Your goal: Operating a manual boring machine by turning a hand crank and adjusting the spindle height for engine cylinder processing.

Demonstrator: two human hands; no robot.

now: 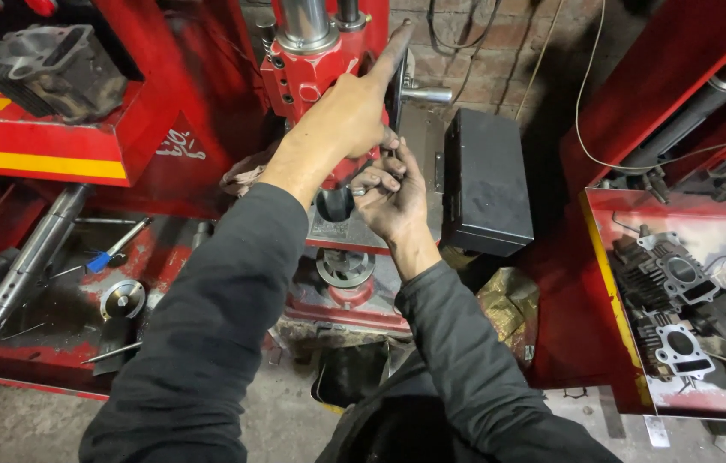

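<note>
I stand at a red boring machine [294,81] with a steel column [303,21]. My left hand [350,116] reaches up to its head, the index finger stretched along the rim of a dark handwheel [398,86], the other fingers curled. Just below, my right hand [393,195] has its fingers curled at the wheel's lower edge, against the red head. A chrome handle [428,94] sticks out of the wheel to the right. Under the head sits a grey sleeve [335,204], and below that a round flange [344,266].
A black box [485,180] stands right of the hands. A dirty finned engine cylinder [53,69] rests on the upper left shelf. Steel shafts [29,257], a blue-handled tool [102,259] and a metal disc [122,300] lie lower left. More engine cylinders [680,300] lie on a red surface at right.
</note>
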